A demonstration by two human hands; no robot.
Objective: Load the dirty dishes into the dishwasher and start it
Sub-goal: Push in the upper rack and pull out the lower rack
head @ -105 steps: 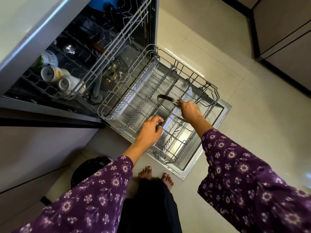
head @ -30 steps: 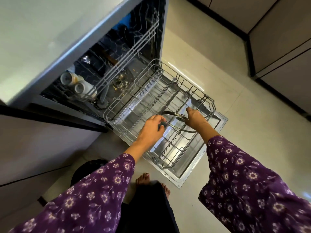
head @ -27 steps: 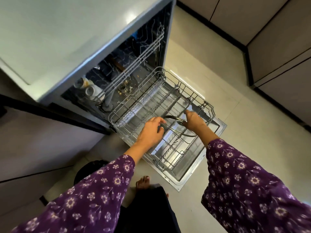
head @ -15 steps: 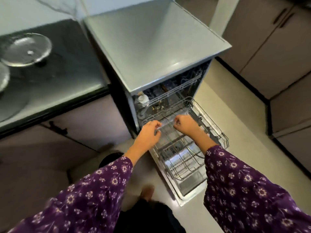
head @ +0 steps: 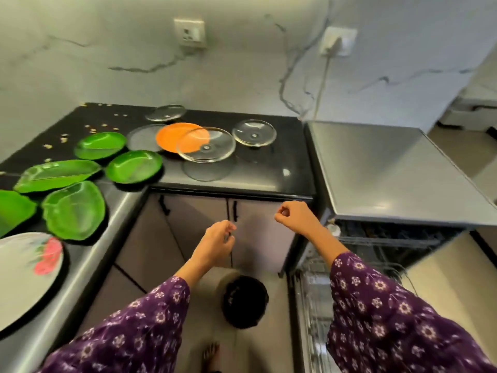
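My left hand [head: 217, 243] hangs in the air in front of the cabinet doors, fingers loosely curled, holding nothing. My right hand [head: 293, 216] is raised near the counter edge, curled into a fist and empty. On the black counter [head: 274, 173] lie several green leaf-shaped plates [head: 74, 210], an orange plate [head: 172, 137], a large glass lid [head: 205, 148] overlapping it, a smaller glass lid [head: 254, 132] and another lid [head: 166, 113] behind. A white flowered plate [head: 24, 270] lies at the left. The dishwasher [head: 390, 170] stands open at the right with its lower rack [head: 312, 305] pulled out.
A black bin [head: 244, 300] stands on the floor between my arms. Crumbs are scattered on the counter's back left. Two wall sockets sit above the counter, one with a cable plugged in. My bare foot shows at the bottom.
Both hands let go of the glass lid in the lower rack and rose away from it. My view swung up and left from the dishwasher to the counter with the dirty dishes.
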